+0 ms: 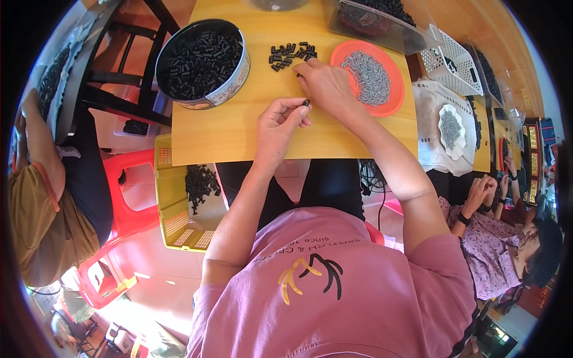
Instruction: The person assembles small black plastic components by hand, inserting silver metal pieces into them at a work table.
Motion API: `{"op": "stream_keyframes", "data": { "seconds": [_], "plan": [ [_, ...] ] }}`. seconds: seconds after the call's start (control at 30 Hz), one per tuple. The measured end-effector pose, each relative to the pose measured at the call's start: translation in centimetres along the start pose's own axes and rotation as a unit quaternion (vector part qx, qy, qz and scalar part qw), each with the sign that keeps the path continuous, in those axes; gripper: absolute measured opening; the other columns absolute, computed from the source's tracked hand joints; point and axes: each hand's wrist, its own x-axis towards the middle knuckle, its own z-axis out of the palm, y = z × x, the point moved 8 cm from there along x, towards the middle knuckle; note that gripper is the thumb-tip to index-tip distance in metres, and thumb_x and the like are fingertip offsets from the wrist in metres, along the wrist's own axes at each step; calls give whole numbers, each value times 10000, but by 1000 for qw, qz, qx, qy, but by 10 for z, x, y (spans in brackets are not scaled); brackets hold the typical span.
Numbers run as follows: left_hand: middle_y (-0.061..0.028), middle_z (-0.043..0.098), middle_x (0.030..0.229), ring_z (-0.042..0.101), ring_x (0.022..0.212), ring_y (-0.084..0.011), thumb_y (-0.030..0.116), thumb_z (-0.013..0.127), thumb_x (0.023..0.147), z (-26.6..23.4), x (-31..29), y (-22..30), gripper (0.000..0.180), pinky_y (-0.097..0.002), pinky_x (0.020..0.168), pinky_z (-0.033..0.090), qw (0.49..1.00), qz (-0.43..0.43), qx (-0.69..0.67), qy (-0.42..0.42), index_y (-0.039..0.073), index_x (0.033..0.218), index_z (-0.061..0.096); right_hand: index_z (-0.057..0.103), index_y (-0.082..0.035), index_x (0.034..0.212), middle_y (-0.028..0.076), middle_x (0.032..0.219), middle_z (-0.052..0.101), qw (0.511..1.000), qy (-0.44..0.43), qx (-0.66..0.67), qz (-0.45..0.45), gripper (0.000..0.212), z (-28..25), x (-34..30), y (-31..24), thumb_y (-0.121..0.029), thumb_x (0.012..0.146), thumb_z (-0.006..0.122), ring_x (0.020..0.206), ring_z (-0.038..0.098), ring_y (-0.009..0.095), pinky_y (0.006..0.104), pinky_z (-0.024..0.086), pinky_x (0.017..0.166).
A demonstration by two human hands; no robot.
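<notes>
Between the thumb and fingers of my left hand (279,126) is a small black cylindrical plastic part (306,102), its end pointing up. My right hand (327,86) reaches over the table at the near edge of a loose pile of similar black parts (280,58). Its fingers are bent together, with a dark bit at the tips; what they hold is too small to make out. Right of that hand lies a red-orange plate (396,95) heaped with small silvery metal pieces, probably screws (369,77). A round tin (243,74) full of black parts stands to the left.
The yellow table (203,140) carries a clear bin (376,27) of black pieces at the back right. A white perforated basket (450,62) and a cloth with a white dish (452,132) lie further right. Below left are a yellow crate (179,238) and a red stool (128,191). People sit both sides.
</notes>
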Motion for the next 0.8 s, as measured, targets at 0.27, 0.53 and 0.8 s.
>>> {"op": "stream_keyframes", "data": {
  "seconds": [0.27,0.53,0.8],
  "plan": [
    [-102,680,998,636,800,-138,21,633,932,-3,1,-1,165,-266,736,511,1000,-5,14,1,-19,1092,626,680,-96,966,85,859,670,999,34,39,8,142,-16,-6,8,-161,841,662,747,676,293,416,536,622],
    [-78,682,969,642,789,-116,36,639,933,-2,1,-3,148,-248,733,522,1000,6,2,0,-13,1073,630,687,-43,1045,18,807,636,945,65,314,73,180,-49,-16,32,-112,879,682,633,543,88,248,455,592],
    [-103,672,1145,605,1108,-245,35,631,903,49,-3,3,124,-363,917,495,932,81,303,-182,27,1027,630,709,-33,1056,24,835,608,903,100,405,108,186,-50,-54,56,-103,890,664,649,535,74,234,439,594]
  ]
}}
